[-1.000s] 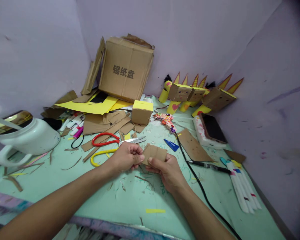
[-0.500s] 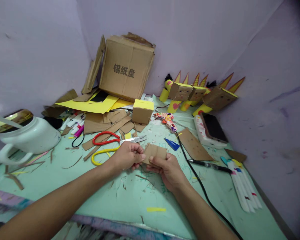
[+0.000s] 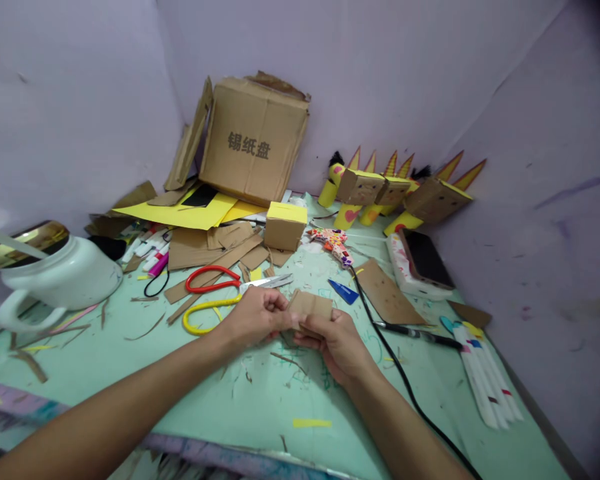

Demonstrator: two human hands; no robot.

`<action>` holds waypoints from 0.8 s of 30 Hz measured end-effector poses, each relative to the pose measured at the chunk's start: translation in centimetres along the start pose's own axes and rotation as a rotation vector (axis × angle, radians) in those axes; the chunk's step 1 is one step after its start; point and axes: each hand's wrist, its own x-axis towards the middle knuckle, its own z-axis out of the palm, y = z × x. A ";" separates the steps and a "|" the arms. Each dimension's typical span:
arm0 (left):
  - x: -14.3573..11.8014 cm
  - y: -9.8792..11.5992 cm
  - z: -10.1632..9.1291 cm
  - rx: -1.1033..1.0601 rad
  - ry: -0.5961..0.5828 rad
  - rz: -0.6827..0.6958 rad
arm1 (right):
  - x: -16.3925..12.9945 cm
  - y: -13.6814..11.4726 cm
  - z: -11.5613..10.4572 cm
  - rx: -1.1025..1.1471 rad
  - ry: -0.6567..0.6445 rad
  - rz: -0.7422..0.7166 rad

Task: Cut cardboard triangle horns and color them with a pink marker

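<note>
Both my hands hold one small brown cardboard piece (image 3: 313,305) just above the green table (image 3: 260,400). My left hand (image 3: 254,315) pinches its left edge with thumb and fingertips. My right hand (image 3: 336,340) grips its lower right side, thumb on top. The piece looks creased or partly folded. Red and yellow handled scissors (image 3: 215,293) lie just behind my left hand.
A large cardboard box (image 3: 253,140) leans at the back over yellow paper (image 3: 180,213) and cardboard scraps. A small yellow-topped box (image 3: 284,225), a patterned glue gun (image 3: 334,243) with black cord, a phone (image 3: 425,261), paper figures (image 3: 395,190), white markers (image 3: 485,370) and a white jug (image 3: 55,273) surround my hands.
My hands have pressed the cardboard piece a little lower and closer together, so less of it shows. The camera has shifted slightly; nothing else on the table has moved.
</note>
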 end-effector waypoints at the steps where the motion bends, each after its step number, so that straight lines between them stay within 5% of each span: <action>1: -0.1 0.1 0.1 0.017 0.018 0.020 | 0.0 0.1 0.0 -0.005 0.012 -0.014; 20: 0.1 -0.6 0.5 -0.105 0.011 0.009 | -0.1 0.5 -0.2 0.021 -0.087 -0.093; 24: -0.1 -0.3 0.2 -0.115 -0.074 0.033 | -0.1 0.0 -0.4 0.094 -0.074 -0.069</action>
